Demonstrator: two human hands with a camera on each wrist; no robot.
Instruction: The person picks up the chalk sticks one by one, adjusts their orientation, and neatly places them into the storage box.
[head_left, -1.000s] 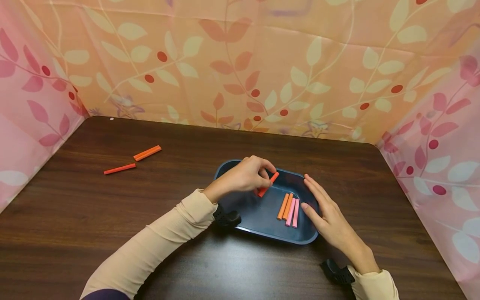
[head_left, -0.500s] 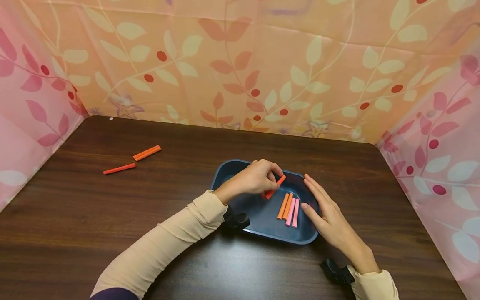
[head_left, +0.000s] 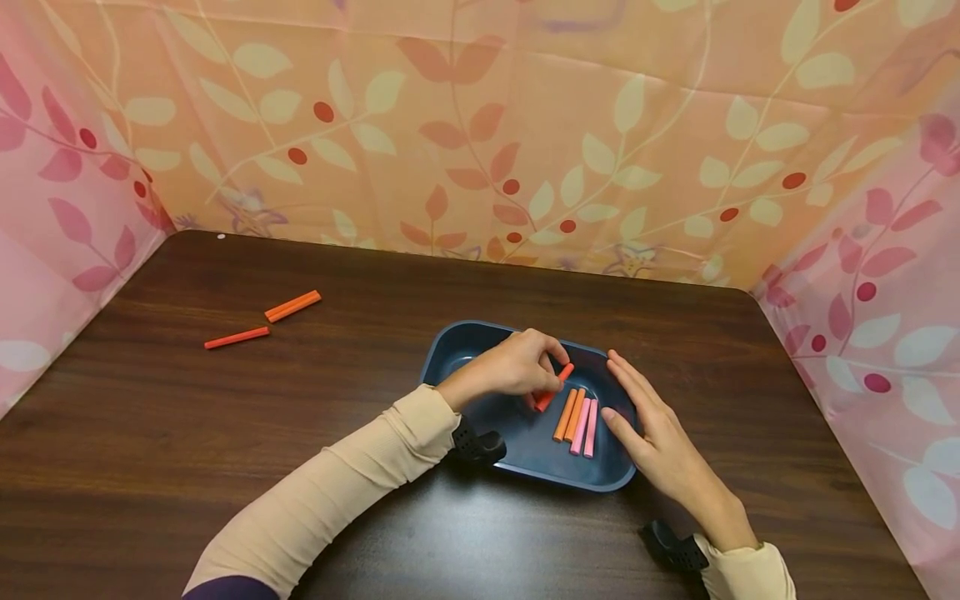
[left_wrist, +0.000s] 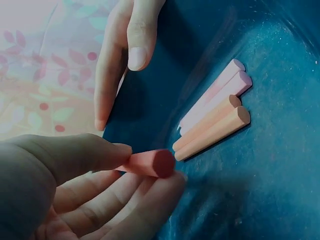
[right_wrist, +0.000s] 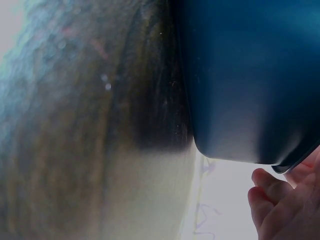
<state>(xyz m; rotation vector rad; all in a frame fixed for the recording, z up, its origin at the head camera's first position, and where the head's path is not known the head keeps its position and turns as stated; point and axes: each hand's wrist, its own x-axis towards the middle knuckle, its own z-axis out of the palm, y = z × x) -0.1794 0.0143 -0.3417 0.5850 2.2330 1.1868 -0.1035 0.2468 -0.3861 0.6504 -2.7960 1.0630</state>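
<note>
Between thumb and fingers, my left hand (head_left: 522,364) pinches a red chalk stick (left_wrist: 150,163) low inside the dark blue tray (head_left: 517,477). Just right of it, two orange chalk sticks (head_left: 565,414) and two pink chalk sticks (head_left: 590,427) lie side by side on the tray floor. My right hand (head_left: 662,435) rests at the tray's right rim, fingers straight along the side and thumb over the edge. In the right wrist view its fingertips show right by the tray's outer wall (right_wrist: 235,100).
At the far left of the brown table (head_left: 360,300) lie orange chalk sticks (head_left: 292,306), side by side, and a red chalk stick (head_left: 237,337). A leaf-patterned curtain (head_left: 465,125) hangs behind the table and along both sides.
My left hand has moved right and slightly toward me with the red chalk stick, bringing it lower and close beside the orange ones. My right hand stays at the rim.
</note>
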